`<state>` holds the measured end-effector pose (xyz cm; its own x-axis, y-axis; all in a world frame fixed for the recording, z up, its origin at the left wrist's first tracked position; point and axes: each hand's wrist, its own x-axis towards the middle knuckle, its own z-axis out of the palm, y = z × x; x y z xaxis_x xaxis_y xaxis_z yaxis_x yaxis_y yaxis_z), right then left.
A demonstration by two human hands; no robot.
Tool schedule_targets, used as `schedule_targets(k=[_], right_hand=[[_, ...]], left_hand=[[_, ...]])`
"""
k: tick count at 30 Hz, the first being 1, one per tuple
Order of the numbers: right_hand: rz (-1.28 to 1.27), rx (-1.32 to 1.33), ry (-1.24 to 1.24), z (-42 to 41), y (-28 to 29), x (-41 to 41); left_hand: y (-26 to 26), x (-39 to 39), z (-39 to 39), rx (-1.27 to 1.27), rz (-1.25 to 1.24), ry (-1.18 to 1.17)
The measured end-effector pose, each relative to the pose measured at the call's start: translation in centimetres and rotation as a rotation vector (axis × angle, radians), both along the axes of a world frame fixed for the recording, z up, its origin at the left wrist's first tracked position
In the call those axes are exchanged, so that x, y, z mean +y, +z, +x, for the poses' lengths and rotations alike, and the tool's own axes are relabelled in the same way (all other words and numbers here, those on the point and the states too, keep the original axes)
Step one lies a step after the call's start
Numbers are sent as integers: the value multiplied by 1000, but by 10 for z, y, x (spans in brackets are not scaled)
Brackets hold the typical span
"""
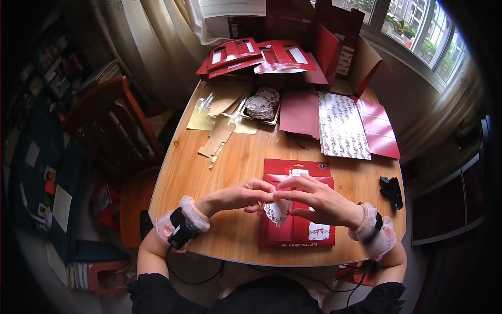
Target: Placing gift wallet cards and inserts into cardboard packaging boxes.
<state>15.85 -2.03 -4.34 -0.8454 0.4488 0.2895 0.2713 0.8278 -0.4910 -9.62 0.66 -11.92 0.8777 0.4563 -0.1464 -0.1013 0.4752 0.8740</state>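
Observation:
A round white paper tag with a printed wreath (pixel 277 213) hangs from the fingertips of my left hand (pixel 251 195), pinched at its upper edge. My right hand (pixel 317 198) reaches over from the other side, its index fingertip meeting the left fingertips; the frame does not settle whether it grips the tag too. Beneath both hands lies a red cardboard money wallet pack (pixel 300 239) with window cut-outs, a patterned white card (pixel 319 231) showing in one. Further back, a stack of similar round tags (pixel 262 105) fills a small tray (pixel 270 122).
Brown cardboard strips (pixel 217 139) and yellow paper (pixel 193 121) lie at the back left. Patterned sheets (pixel 345 129) rest on red card (pixel 300 114) at the back right. Red printed packs (pixel 282 57) are piled behind. A black object (pixel 391 192) sits near the right edge. A wooden chair (pixel 129 117) stands left.

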Motion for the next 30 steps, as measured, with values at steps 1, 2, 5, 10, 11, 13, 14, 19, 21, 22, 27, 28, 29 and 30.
schedule_targets(k=[1, 2, 5, 10, 11, 13, 14, 19, 21, 22, 27, 28, 29, 30], right_hand=[[0, -1, 1, -1, 4, 1], [14, -20, 4, -2, 11, 0], [47, -58, 17, -8, 22, -2], [105, -102, 50, -16, 24, 1], [116, -94, 39, -18, 23, 2], [128, -84, 33, -20, 21, 3], [120, -80, 46, -20, 21, 4], [114, -113, 47, -20, 17, 9], [142, -115, 52, -18, 22, 17], [190, -96, 55, -15, 23, 22], [140, -128, 65, -14, 4, 23], [89, -213, 68, -13, 0, 22], [87, -215, 65, -12, -3, 22], [102, -207, 63, -11, -6, 23]], left_hand=[[1, -1, 0, -1, 0, 1], [1, -1, 1, -5, -23, 17], [4, -2, 1, -5, -69, 57], [0, 0, -2, -69, -100, 31], [0, -1, -1, -102, -112, 23], [-1, -2, -1, -135, -123, 19], [-3, -2, -2, -154, -117, -11], [-6, 0, -4, -127, -118, -33], [0, 2, -5, -90, -78, 19], [5, 1, -4, -26, -38, 131], [9, 11, -10, 98, 132, 404], [10, 11, -10, 154, 238, 414], [12, 11, -9, 209, 345, 423], [18, 6, -7, 306, 355, 425]])
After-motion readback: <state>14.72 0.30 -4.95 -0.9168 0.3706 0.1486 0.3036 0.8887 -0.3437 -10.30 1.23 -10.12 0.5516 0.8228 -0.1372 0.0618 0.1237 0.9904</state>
